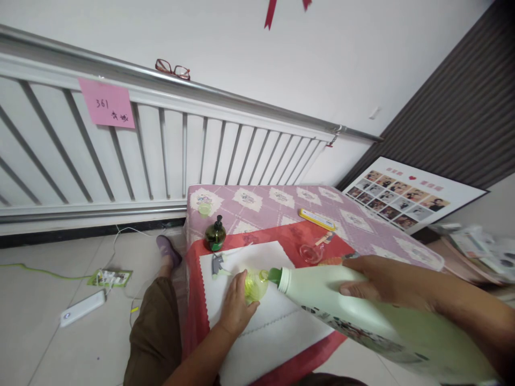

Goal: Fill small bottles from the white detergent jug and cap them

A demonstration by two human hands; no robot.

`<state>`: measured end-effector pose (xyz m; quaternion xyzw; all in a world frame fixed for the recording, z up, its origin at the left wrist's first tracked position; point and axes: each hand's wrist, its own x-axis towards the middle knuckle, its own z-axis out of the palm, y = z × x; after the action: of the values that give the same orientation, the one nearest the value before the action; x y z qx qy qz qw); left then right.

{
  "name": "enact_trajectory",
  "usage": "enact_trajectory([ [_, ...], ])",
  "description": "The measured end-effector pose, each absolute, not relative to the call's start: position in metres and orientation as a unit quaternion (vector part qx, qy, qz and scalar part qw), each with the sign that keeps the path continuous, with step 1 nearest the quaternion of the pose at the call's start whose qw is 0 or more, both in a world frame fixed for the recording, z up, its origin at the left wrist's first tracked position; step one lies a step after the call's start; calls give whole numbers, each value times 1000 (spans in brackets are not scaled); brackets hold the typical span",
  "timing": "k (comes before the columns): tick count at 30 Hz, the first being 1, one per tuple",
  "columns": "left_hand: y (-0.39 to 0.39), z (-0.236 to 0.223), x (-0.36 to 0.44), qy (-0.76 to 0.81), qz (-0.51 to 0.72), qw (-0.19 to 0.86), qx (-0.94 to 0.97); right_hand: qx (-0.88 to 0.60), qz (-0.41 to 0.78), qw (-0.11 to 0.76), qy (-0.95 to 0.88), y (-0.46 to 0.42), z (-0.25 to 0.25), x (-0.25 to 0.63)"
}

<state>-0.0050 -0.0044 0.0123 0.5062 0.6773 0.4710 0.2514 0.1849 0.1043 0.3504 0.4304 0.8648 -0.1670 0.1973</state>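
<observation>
My left hand (233, 311) is closed around a small see-through yellow-green bottle (256, 288), above a white sheet (277, 256). My right hand (376, 279) grips a large pale green jug-like bottle (322, 287), tilted so that its green spout (275, 276) points left. The spout meets or nearly meets the small bottle's mouth; whether liquid is flowing I cannot tell. Beyond my left hand lies a grey piece like a spray head (218, 264). A dark green pump bottle (215, 235) stands upright behind it.
A red cloth (257, 234) covers part of the patterned tablecloth (265, 199). On these lie a clear pink dish (311, 252), a yellow case (317, 219) and a small pale green cup (204, 208). A radiator (225, 150) runs behind the table; a power strip (110, 277) lies on the floor.
</observation>
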Motion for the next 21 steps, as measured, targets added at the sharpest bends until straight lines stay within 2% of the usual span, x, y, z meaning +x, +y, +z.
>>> enact_trajectory([
  [3,-4,12,-5,679,471,251,505,419,-210,226,854,104,354,183],
  [8,-3,12,-5,681,466,255,504,433,-222,227,843,107,356,183],
  [21,-4,11,-4,676,479,249,502,440,-204,244,840,104,358,178],
])
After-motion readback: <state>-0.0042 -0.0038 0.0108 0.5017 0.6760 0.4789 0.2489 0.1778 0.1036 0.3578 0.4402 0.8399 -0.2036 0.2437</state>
